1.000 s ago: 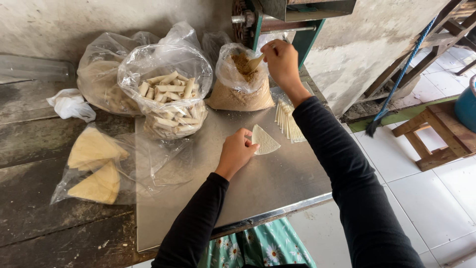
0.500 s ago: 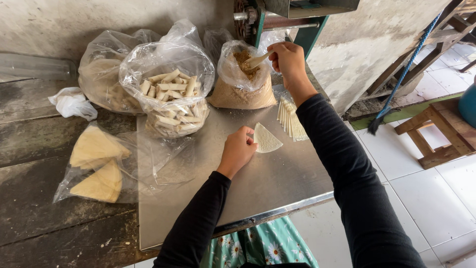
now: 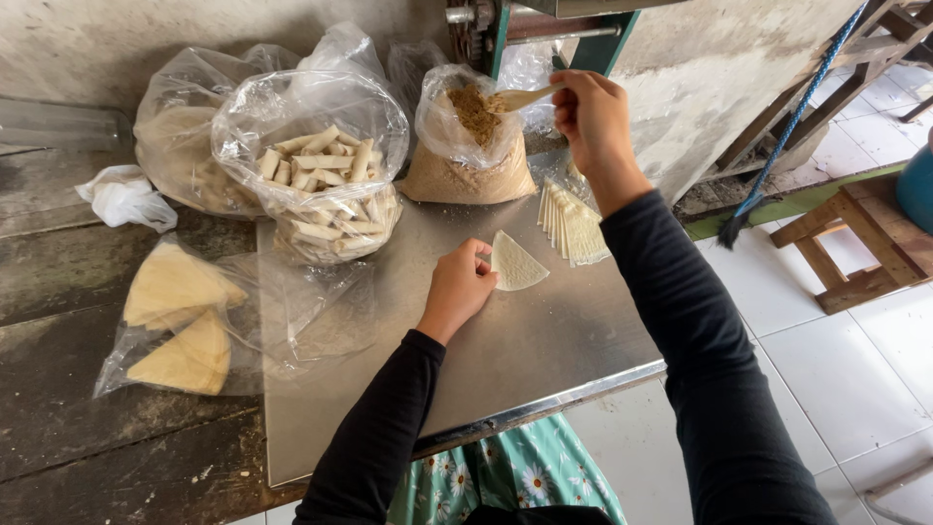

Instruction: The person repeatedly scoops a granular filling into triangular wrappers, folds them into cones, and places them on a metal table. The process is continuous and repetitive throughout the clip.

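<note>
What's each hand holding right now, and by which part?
Right hand holds a pale spoon by its handle end, bowl in the bag of brown filling. Left hand pinches the wrapper at its left edge.

Beyond the metal sheet
We see 1 bag of rolls [image 3: 326, 185], a stool [image 3: 855, 248] and a broom [image 3: 773, 156].

Both arms in long black sleeves, plain knit-type fabric w/ no print or logo, snug fit, soft creases along the forearms & at the elbows. Cuffs end right at the wrists, so left hand [image 3: 457, 289] & right hand [image 3: 590, 115] are bare: no gloves, rings or watch visible. At bottom edge, lap covered by teal-green cloth w/ white daisy-type flowers, yellow centres.
</note>
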